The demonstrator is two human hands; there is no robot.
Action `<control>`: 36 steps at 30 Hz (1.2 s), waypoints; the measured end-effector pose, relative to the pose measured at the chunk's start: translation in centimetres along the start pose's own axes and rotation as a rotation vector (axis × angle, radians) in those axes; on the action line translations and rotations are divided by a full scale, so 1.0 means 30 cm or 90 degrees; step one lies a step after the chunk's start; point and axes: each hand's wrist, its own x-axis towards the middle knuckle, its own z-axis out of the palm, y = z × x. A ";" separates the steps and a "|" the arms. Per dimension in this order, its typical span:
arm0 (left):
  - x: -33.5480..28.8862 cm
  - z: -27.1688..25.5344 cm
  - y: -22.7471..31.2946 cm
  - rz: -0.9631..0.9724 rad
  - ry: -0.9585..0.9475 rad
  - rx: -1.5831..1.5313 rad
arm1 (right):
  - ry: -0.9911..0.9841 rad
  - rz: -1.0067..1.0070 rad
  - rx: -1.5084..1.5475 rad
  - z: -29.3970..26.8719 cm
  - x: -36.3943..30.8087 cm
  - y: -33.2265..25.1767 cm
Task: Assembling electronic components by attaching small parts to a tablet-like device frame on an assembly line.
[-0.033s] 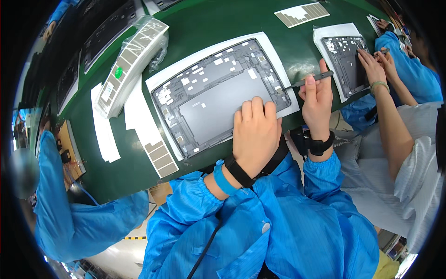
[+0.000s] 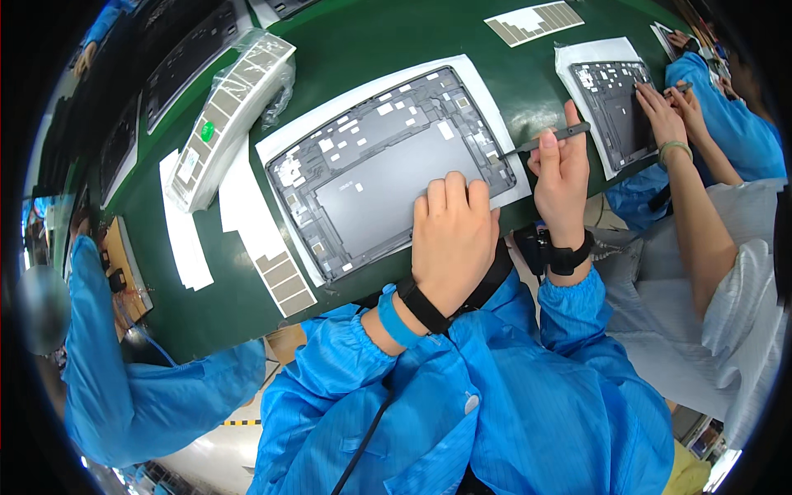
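A dark grey tablet housing (image 2: 388,177) lies inside up on a white sheet (image 2: 276,148), with small white and pale pieces stuck along its far and right parts. My left hand (image 2: 452,235) rests over its near edge, fingers bent together onto the flat panel and the thumb at the right. Between thumb and fingers my right hand (image 2: 561,177) pinches slim dark tweezers (image 2: 571,132). Their fine tip points left and meets the housing's right side, near a small square piece; whether the tip holds anything is too small to tell.
To the left stand a plastic-wrapped stack of label sheets (image 2: 231,107) and a white strip sheet with grey patches (image 2: 285,280). Another label sheet (image 2: 535,21) lies at the far side. At right, a co-worker's hands (image 2: 664,115) work on a second housing (image 2: 610,107). Another person's blue sleeve (image 2: 91,330) is at left.
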 end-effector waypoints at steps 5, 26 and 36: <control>0.011 0.009 0.001 0.000 -0.014 0.002 | -0.009 -0.033 -0.078 -0.007 0.012 0.006; 0.008 0.011 -0.004 -0.015 -0.009 0.029 | -0.019 -0.056 -0.127 0.014 0.003 -0.013; 0.010 0.011 -0.007 -0.012 -0.009 0.034 | -0.020 -0.098 -0.232 0.026 -0.003 -0.029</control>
